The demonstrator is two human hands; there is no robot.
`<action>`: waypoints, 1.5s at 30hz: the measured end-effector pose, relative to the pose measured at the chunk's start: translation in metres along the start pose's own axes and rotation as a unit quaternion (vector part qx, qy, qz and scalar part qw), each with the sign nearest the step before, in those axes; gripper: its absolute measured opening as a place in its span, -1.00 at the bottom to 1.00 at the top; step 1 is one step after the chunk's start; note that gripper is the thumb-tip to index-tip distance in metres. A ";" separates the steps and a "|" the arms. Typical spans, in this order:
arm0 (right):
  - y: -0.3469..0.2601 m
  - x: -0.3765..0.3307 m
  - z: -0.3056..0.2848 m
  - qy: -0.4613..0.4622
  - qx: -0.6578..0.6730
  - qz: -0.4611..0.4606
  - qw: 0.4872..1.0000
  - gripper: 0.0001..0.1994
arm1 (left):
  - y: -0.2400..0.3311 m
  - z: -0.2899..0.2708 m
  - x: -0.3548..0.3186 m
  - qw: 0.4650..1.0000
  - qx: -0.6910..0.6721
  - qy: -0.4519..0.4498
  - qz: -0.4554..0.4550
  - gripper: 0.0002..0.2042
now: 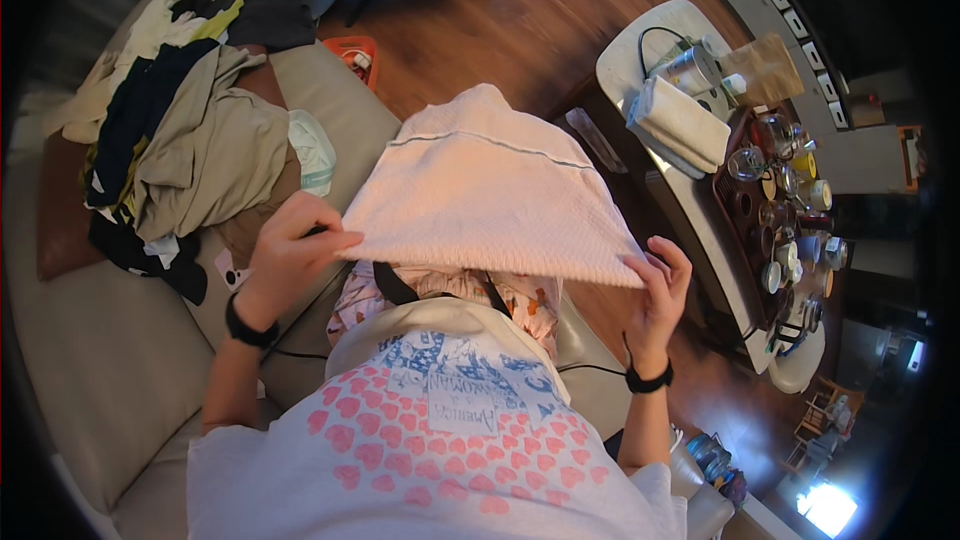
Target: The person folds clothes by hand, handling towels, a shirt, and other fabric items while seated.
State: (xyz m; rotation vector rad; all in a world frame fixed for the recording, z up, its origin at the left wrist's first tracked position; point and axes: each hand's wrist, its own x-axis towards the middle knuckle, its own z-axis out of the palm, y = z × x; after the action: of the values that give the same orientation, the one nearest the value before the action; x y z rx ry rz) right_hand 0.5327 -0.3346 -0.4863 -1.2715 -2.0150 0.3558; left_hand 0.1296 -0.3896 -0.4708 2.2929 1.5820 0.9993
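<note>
A pale pink garment or towel with a ribbed edge and one thin dark stripe (480,190) is stretched out over my lap. My left hand (300,240) pinches its near left corner between thumb and fingers. At the near right corner, my right hand (660,290) grips the ribbed edge with the thumb and fingertips, the other fingers curled loosely. The near edge hangs taut between both hands, while the far part drapes over my knees. Each wrist wears a black band.
A heap of clothes (200,140) lies on the beige sofa (110,380) to my left, a phone (230,268) beside it. At right, a table (620,65) carries folded towels (680,125) and a brown tray (738,230) of jars and cups. An orange basket (355,55) stands on the wooden floor.
</note>
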 end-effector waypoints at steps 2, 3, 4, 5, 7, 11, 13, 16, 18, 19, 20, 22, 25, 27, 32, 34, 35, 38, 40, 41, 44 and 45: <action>-0.009 0.001 -0.028 -0.090 -0.001 -0.029 0.996 -0.78 | 0.014 -0.024 0.004 0.998 -0.028 -0.060 -0.003 -0.74; -0.018 0.003 -0.035 -0.110 -0.003 -0.036 0.993 -0.81 | 0.023 -0.035 0.002 0.998 -0.028 -0.061 -0.005 -0.74; -0.025 0.001 -0.045 -0.123 -0.004 -0.041 0.992 -0.80 | 0.033 -0.044 0.000 0.995 -0.044 -0.089 -0.015 -0.74; -0.030 -0.003 -0.054 -0.138 -0.003 -0.047 0.989 -0.80 | 0.040 -0.052 -0.004 0.991 -0.059 -0.119 -0.027 -0.75; -0.038 -0.013 -0.071 -0.162 0.024 -0.023 0.986 -0.80 | 0.050 -0.067 -0.011 0.980 -0.112 -0.155 -0.052 -0.76; -0.043 -0.018 -0.074 -0.174 0.106 0.035 0.978 -0.82 | 0.045 -0.070 -0.019 0.954 -0.197 -0.197 -0.113 -0.79; -0.039 -0.014 -0.065 -0.145 0.141 0.083 0.976 -0.84 | 0.035 -0.060 -0.014 0.957 -0.194 -0.172 -0.130 -0.80; -0.010 -0.004 -0.038 -0.060 0.177 0.159 0.970 -0.84 | 0.004 -0.027 0.008 0.926 -0.281 -0.110 -0.229 -0.87; 0.012 0.024 -0.005 -0.042 0.268 0.206 0.940 -0.74 | -0.026 -0.004 0.027 0.894 -0.283 -0.166 -0.305 -0.80; 0.020 0.042 0.014 -0.032 0.305 0.206 0.929 -0.73 | -0.050 0.017 0.031 0.899 -0.295 -0.138 -0.292 -0.82; 0.043 0.052 0.032 -0.034 0.297 0.202 0.933 -0.73 | -0.078 0.046 0.034 0.903 -0.312 -0.115 -0.273 -0.82; 0.089 0.062 0.071 -0.039 0.314 0.243 0.917 -0.75 | -0.121 0.093 0.040 0.916 -0.273 -0.161 -0.248 -0.76; 0.133 0.057 0.117 -0.118 0.253 0.325 0.903 -0.75 | -0.165 0.142 0.029 0.884 -0.300 -0.193 -0.302 -0.73; 0.158 0.033 0.128 -0.103 0.291 0.365 0.878 -0.72 | -0.150 0.150 0.044 0.825 -0.373 -0.213 -0.368 -0.74; 0.107 0.043 0.118 -0.177 0.300 0.499 0.793 -0.70 | -0.150 0.140 0.039 0.731 -0.453 -0.244 -0.448 -0.63; 0.118 0.043 0.116 -0.197 0.314 0.488 0.790 -0.70 | -0.157 0.146 0.039 0.776 -0.450 -0.227 -0.379 -0.62; 0.119 0.048 0.111 -0.180 0.376 0.442 0.794 -0.69 | -0.151 0.140 0.050 0.776 -0.451 -0.229 -0.376 -0.62; 0.091 0.080 0.074 -0.098 0.462 0.319 0.822 -0.73 | -0.128 0.095 0.098 0.867 -0.416 -0.106 -0.254 -0.71; 0.059 0.100 0.037 -0.047 0.431 0.237 0.869 -0.79 | -0.109 0.060 0.129 0.889 -0.382 -0.077 -0.239 -0.76; 0.048 0.106 0.026 -0.035 0.409 0.187 0.892 -0.83 | -0.107 0.044 0.138 0.914 -0.355 -0.044 -0.192 -0.77; 0.030 0.105 0.005 -0.088 0.292 0.026 0.952 -0.82 | -0.106 0.037 0.140 0.949 -0.302 0.002 -0.093 -0.78; 0.028 0.103 0.005 -0.127 0.232 -0.025 0.964 -0.80 | -0.105 0.039 0.136 0.960 -0.275 0.013 -0.043 -0.76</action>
State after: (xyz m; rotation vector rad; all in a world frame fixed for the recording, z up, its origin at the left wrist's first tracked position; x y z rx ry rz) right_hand 0.5212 -0.2307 -0.4623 -0.9141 -2.0044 0.9461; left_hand 0.1019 -0.2172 -0.4951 1.8217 1.1976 1.2591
